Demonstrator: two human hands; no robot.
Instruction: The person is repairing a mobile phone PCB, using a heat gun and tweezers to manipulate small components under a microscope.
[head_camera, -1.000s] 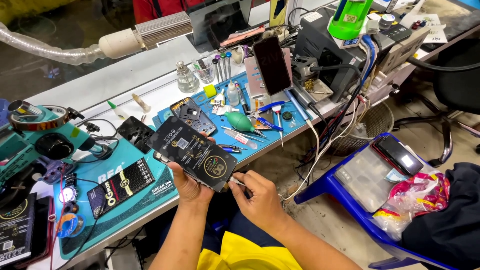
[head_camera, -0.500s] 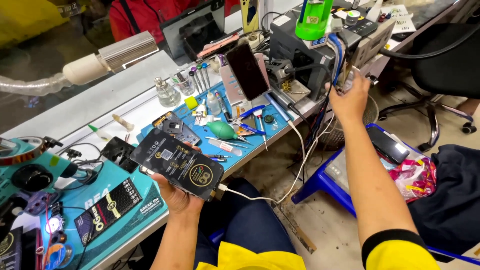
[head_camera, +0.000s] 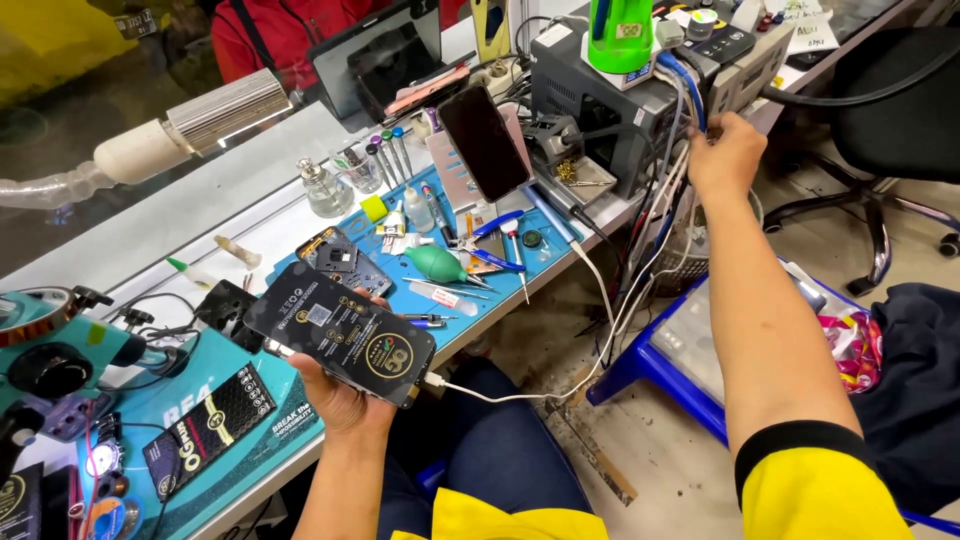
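My left hand (head_camera: 335, 395) holds a black phone (head_camera: 340, 332) with a printed film on its face, above the front edge of the bench. A white cable (head_camera: 520, 390) is plugged into the phone's lower end and runs right toward the wire bundle. My right hand (head_camera: 725, 155) is stretched far out to the right, its fingers closed among the cables (head_camera: 672, 190) hanging beside a grey power unit (head_camera: 610, 100). Which cable it grips is hidden by the fingers.
A blue work mat (head_camera: 450, 265) carries tweezers, pliers, a green blower bulb and small bottles. A dark phone (head_camera: 485, 140) leans on a stand behind it. A microscope (head_camera: 50, 350) stands at left. A blue plastic stool (head_camera: 690, 350) and an office chair (head_camera: 880, 120) are at right.
My right hand left the phone's lower edge and reached out right to the cables by the power unit. The cable now hangs from the phone. The left hand keeps holding the phone.
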